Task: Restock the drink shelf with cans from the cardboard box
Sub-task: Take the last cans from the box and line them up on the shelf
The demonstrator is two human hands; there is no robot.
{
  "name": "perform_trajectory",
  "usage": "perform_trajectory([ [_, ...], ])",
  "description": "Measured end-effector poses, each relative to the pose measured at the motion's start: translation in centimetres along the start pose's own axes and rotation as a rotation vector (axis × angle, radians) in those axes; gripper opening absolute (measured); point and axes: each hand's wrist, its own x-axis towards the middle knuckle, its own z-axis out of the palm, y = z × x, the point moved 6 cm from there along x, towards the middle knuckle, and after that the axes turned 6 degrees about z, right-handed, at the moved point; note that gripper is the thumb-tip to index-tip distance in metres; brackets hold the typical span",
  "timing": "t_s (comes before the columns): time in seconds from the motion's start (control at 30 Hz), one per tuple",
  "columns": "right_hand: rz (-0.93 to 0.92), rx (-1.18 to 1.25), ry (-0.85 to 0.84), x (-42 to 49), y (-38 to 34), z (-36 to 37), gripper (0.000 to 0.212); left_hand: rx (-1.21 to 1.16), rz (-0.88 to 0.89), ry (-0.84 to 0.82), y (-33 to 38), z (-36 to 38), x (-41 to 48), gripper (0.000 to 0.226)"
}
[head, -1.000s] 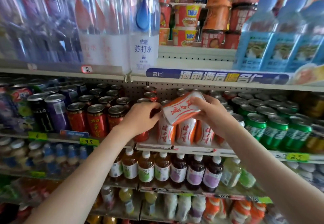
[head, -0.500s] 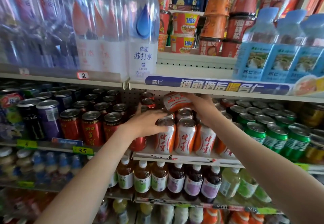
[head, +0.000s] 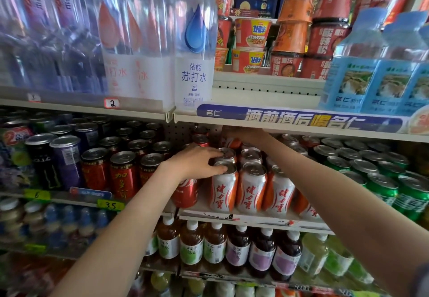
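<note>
left hand (head: 197, 163) flat on front can (head: 224, 188) | right hand (head: 246, 134) grasping can (head: 232, 143) at shelf (head: 243, 215) rear | risk: forearm tips front-edge cans

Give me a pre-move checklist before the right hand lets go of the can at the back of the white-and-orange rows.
1. Right hand has the orange can under control: cannot tell, the grip is mostly hidden under the upper shelf edge.
2. Can upright: cannot tell, only a sliver shows.
3. Left hand steadying the front rows: ok, fingers rest on the lid of the front white-and-orange can.
4. Front row standing upright: ok.
5. Free slot at the back: cannot tell, hidden by the hand.
6. Neighbouring red cola can undisturbed: ok, upright.
</note>
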Motion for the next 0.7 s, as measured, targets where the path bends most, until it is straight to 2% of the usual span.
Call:
perform_trajectory([
  [0.07, -0.054, -0.11, -0.065, 0.5, -0.7, 1.2, 0.026, -0.017, 0.018, 0.008, 0.0, -0.1, 0.0, 0.058],
  [0.2, 0.003, -0.287, -0.173, 1.4, 0.1, 2.8, 0.038, -0.041, 0.02, 0.01, -0.3, 0.1, 0.1, 0.055],
  [0.33, 0.1, -0.24, -0.263, 2.5, 1.1, 3.6, 0.035, -0.06, 0.034, 0.01, -0.2, 0.2, 0.0, 0.052],
  [0.4, 0.093, -0.312, -0.26, 3.4, 1.5, 3.8, 0.051, -0.066, 0.038, 0.012, -0.3, 0.4, 0.0, 0.051],
  [0.5, 0.12, -0.264, -0.321, 2.9, 1.4, 3.9, 0.037, -0.042, 0.029, 0.013, -0.4, 0.5, 0.0, 0.054],
  [0.57, 0.073, -0.3, -0.338, 3.2, 1.5, 4.0, 0.037, -0.032, 0.035, 0.023, -0.3, 0.5, 0.0, 0.054],
  [0.7, -0.063, -0.34, -0.252, 3.1, 0.8, 3.6, 0.034, -0.052, 0.038, 0.035, 0.1, 0.2, -0.2, 0.052],
])
